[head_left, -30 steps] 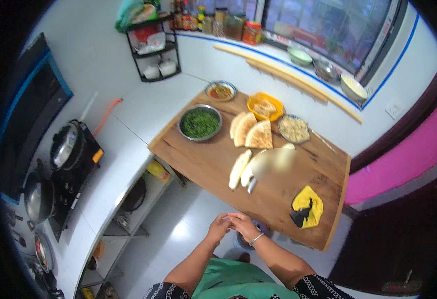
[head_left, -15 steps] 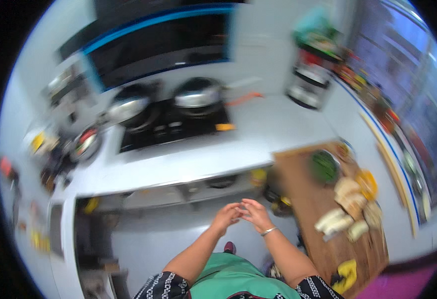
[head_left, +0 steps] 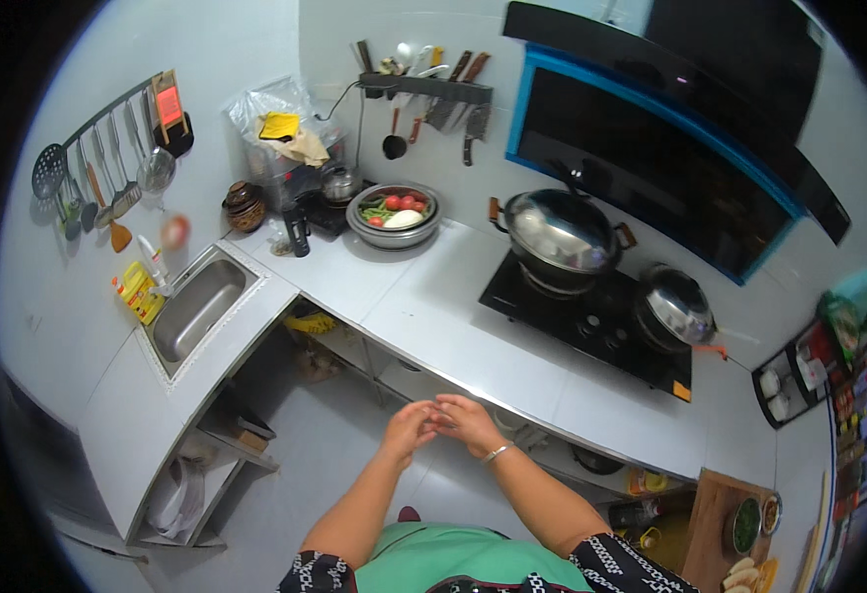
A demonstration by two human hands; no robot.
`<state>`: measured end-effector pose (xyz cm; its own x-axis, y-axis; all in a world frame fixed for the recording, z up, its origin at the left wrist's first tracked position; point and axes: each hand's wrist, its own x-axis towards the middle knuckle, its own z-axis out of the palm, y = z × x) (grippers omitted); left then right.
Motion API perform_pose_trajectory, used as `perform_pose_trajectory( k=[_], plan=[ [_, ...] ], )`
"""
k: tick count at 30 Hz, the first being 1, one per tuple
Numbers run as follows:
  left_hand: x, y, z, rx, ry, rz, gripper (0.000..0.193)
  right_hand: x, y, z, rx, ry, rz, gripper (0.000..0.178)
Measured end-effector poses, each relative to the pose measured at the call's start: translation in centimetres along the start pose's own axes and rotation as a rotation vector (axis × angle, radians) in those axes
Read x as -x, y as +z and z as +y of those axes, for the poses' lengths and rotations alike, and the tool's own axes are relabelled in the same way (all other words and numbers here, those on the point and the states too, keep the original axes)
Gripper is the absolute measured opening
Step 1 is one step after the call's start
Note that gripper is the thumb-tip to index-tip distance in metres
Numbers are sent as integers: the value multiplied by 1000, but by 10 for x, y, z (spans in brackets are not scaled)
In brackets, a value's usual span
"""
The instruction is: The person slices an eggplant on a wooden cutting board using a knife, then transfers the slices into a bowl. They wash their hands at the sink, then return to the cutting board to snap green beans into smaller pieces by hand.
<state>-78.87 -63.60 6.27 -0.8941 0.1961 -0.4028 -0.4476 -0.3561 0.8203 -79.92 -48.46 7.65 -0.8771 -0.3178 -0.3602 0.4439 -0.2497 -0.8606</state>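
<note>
In front of my green apron, over the gap between the counter and my body, my left hand point(head_left: 411, 432) and my right hand point(head_left: 468, 423) meet at the fingertips. Both are loosely bent, fingers not clenched, and no object shows in either. A bracelet point(head_left: 495, 454) circles my right wrist. Just beyond them runs the white counter point(head_left: 423, 326), with open shelves underneath.
A steel sink point(head_left: 201, 311) is at left, beside a yellow bottle point(head_left: 139, 293). Bowls of vegetables point(head_left: 394, 215) stand at the back. A lidded wok point(head_left: 564, 237) and a lidded pan point(head_left: 675, 308) sit on the black cooktop point(head_left: 591, 326). A wooden board point(head_left: 710, 509) lies lower right.
My view has swung left: the cooktop and board shift to the right, and the sink and hanging utensils come into sight. My hands stay together at the fingertips.
</note>
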Motion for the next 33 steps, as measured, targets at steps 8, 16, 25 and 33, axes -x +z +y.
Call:
perform_pose_trajectory(
  k=[8, 16, 25, 33],
  plan=[
    [-102, -101, 117, 26, 4, 99, 23, -183, 76, -48, 33, 112, -85, 31],
    [-263, -167, 230, -82, -50, 105, 27, -381, 91, -105, 13, 103, -86, 29],
    [-470, -235, 300, -505, 140, 84, 29, -553, 68, -148, 707, -383, 307, 27],
    [-582, -236, 367, -1449, 658, -208, 20, -628, 83, -181, 1268, -388, 472, 23]
  ],
)
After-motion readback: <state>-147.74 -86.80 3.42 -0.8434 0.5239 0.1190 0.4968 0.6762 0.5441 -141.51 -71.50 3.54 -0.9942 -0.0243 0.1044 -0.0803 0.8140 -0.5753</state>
